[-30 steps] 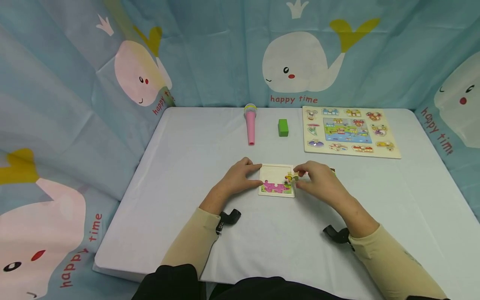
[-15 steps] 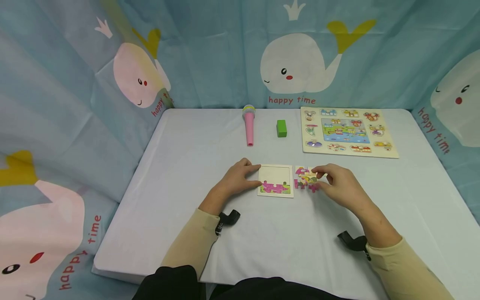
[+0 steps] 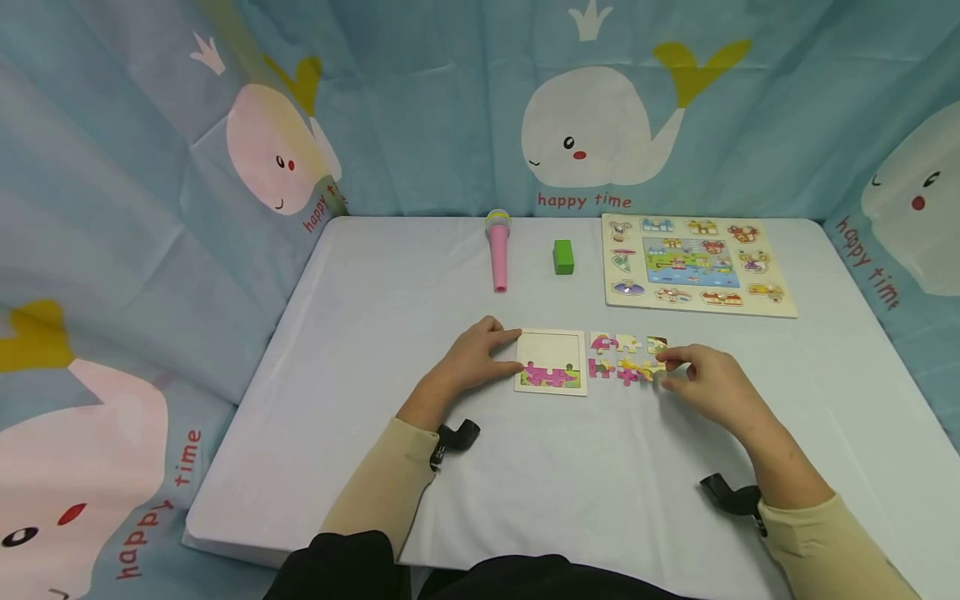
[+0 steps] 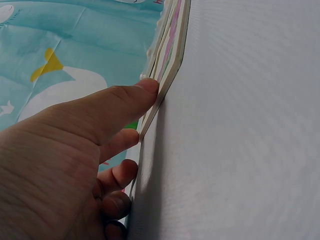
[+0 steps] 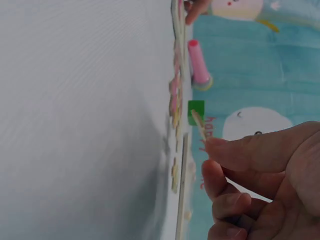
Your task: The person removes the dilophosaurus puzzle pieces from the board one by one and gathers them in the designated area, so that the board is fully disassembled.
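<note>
In the head view a square wooden puzzle tray (image 3: 553, 346) lies at the middle of the table. A row of pink and green jigsaw pieces (image 3: 549, 375) fills its near side; the far part is bare wood. My left hand (image 3: 472, 354) rests its thumb and index fingertip, spread apart, on the tray's left edge. Several loose jigsaw pieces (image 3: 603, 367) lie just right of the tray. At their right end is my right hand (image 3: 712, 383). Its thumb and index finger pinch a jigsaw piece (image 5: 199, 124), seen edge-on in the right wrist view, its picture hidden.
Behind the tray stand a pink toy microphone (image 3: 499, 254) and a green block (image 3: 563, 257). A larger wooden picture puzzle board (image 3: 776, 279) lies at the back right. A blue whale-print curtain (image 3: 420, 108) hangs behind the white table (image 3: 375, 333).
My right hand has moved right, from the tray's right edge past the loose pieces, uncovering them. A piece held over the tray's right side is off it. My left hand stays on the tray.
</note>
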`<state>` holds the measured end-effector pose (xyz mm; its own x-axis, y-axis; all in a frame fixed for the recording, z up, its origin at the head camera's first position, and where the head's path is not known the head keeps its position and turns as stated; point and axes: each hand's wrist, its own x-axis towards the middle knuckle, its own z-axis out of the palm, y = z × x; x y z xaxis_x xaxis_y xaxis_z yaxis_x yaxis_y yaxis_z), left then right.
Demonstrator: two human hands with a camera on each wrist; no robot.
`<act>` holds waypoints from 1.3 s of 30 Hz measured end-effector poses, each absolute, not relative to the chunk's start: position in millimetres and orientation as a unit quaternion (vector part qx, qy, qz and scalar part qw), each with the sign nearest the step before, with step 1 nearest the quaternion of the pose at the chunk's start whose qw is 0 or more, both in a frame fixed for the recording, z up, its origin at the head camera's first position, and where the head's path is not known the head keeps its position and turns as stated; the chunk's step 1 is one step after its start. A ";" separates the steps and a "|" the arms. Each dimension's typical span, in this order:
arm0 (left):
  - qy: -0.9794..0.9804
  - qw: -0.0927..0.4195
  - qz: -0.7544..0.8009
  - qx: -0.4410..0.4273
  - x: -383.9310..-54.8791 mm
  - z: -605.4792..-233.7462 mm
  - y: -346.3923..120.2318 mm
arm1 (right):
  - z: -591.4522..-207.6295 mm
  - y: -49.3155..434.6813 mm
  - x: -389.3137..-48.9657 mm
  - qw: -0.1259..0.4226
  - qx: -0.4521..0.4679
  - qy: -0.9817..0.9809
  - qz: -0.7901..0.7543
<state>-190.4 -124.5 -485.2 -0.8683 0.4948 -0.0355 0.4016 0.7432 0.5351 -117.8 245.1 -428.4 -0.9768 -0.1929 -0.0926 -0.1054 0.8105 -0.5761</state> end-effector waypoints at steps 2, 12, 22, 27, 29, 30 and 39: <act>0.930 0.089 0.265 0.241 -190.4 -485.4 -124.5 | -431.1 248.0 -119.0 0.081 -0.072 0.950 -0.294; 0.930 0.090 0.264 0.241 -189.7 -483.1 -124.1 | -441.8 254.8 -124.6 0.095 -0.043 0.954 -0.280; 0.931 0.090 0.261 0.239 -190.1 -483.0 -123.3 | -440.1 256.5 -127.1 0.090 -0.062 0.956 -0.271; 0.930 0.088 0.262 0.242 -190.0 -483.8 -123.6 | -427.6 246.3 -128.0 0.073 -0.073 0.952 -0.289; 0.929 0.087 0.263 0.244 -190.2 -484.6 -123.9 | -421.9 239.9 -128.4 0.063 -0.079 0.950 -0.295; 0.929 0.087 0.263 0.244 -190.2 -484.9 -124.0 | -419.4 236.5 -128.9 0.058 -0.082 0.949 -0.297; 0.930 0.088 0.267 0.237 -190.5 -485.5 -124.0 | -406.6 202.3 -137.6 0.050 -0.111 0.935 -0.333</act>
<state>-190.5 -124.0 -485.5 -0.8718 0.4885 -0.0365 0.3946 0.7445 0.5386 -137.6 202.3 -406.6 -0.9704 -0.2406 -0.0196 -0.1742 0.7542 -0.6331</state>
